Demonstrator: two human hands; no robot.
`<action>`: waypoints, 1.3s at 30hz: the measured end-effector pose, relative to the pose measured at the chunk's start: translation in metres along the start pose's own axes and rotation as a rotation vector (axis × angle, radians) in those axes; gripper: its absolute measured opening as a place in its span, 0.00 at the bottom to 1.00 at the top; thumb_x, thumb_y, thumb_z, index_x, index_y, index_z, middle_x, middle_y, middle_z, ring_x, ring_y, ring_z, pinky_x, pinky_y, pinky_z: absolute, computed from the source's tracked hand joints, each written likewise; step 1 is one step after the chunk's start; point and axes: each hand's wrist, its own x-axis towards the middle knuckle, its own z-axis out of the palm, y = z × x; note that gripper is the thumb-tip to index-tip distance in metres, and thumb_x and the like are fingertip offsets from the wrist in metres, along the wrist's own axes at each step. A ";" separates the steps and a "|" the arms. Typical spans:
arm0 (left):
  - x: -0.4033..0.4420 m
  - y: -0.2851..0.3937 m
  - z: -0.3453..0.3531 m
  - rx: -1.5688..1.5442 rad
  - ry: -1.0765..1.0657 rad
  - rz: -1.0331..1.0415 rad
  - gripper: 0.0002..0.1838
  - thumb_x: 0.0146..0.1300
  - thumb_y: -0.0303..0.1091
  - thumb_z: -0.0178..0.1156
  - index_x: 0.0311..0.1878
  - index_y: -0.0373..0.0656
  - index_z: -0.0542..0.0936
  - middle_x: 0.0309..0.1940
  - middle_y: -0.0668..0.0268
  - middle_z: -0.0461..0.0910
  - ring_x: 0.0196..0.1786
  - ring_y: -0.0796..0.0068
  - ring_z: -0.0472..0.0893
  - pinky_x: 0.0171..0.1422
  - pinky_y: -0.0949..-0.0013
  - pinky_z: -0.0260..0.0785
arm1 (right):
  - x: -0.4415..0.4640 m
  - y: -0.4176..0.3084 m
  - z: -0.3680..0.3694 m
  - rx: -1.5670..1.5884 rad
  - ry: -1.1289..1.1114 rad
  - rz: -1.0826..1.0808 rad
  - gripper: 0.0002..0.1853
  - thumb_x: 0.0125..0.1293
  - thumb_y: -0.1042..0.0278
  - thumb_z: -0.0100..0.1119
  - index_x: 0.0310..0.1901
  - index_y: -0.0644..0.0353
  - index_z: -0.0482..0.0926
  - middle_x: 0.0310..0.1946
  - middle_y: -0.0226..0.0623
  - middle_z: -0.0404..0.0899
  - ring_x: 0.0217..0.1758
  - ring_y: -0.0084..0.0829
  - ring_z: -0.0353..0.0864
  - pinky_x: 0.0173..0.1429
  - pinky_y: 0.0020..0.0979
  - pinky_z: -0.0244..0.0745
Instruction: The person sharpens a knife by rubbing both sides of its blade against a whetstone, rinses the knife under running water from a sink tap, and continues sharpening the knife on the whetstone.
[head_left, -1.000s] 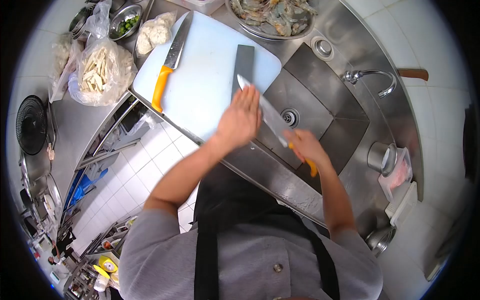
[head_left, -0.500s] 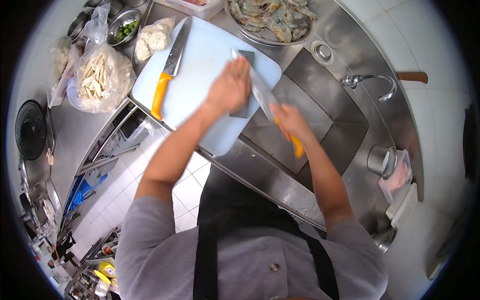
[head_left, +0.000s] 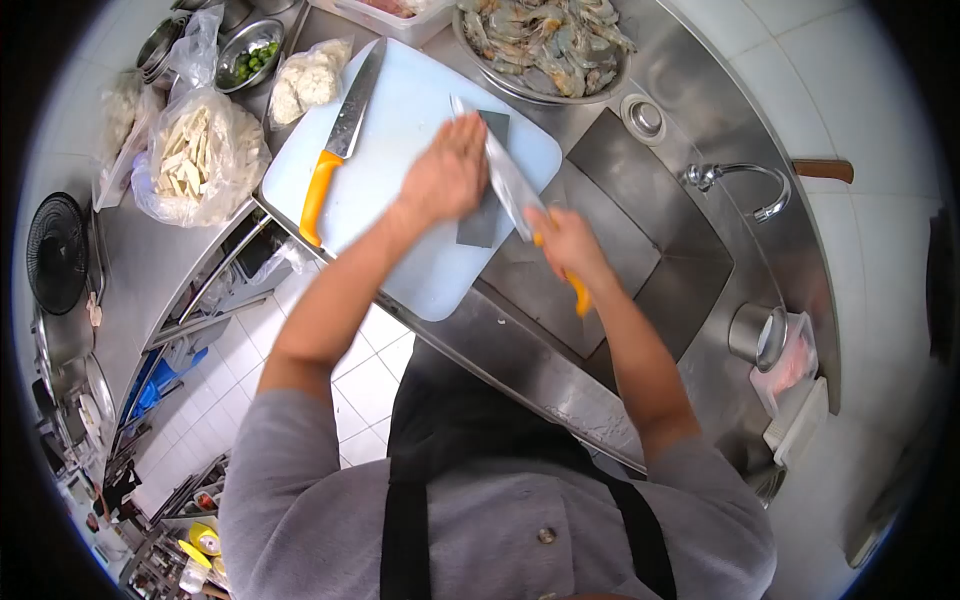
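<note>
A white cutting board (head_left: pixel 400 130) bears a grey sharpening stone (head_left: pixel 478 225). Across the stone lies the blade of a yellow-handled knife (head_left: pixel 510 185), slightly blurred. My right hand (head_left: pixel 568 243) is closed round its handle, over the sink side. The fingers of my left hand (head_left: pixel 448 170) lie flat and extended against the blade near its tip, over the stone. Another knife with a yellow handle (head_left: pixel 319 195) rests at the board's left side, its blade pointing away from me.
A metal bowl of shrimp (head_left: pixel 540 45) stands behind the board. Right of the board is a steel sink (head_left: pixel 650 230) with a faucet (head_left: pixel 745 175). To the left are a bag of pale strips (head_left: pixel 190 155) and a bowl of green pieces (head_left: pixel 250 58).
Both hands have moved left and away from my body with the knife, from the board's right edge further onto the stone. More of the stone's near end shows.
</note>
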 end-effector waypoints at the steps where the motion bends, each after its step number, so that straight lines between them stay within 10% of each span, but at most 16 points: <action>1: 0.020 -0.025 0.002 -0.009 -0.015 -0.011 0.31 0.80 0.39 0.49 0.76 0.24 0.71 0.78 0.38 0.71 0.81 0.44 0.71 0.89 0.50 0.56 | 0.027 -0.018 -0.004 0.003 0.000 -0.023 0.30 0.81 0.39 0.58 0.32 0.62 0.77 0.13 0.32 0.70 0.11 0.26 0.72 0.17 0.34 0.65; 39: 0.044 -0.074 0.003 0.050 -0.089 0.059 0.32 0.81 0.41 0.46 0.78 0.24 0.69 0.80 0.40 0.67 0.85 0.48 0.65 0.91 0.51 0.51 | 0.046 -0.053 0.011 -0.206 0.164 -0.108 0.36 0.76 0.35 0.64 0.33 0.71 0.80 0.14 0.41 0.76 0.13 0.34 0.77 0.15 0.39 0.69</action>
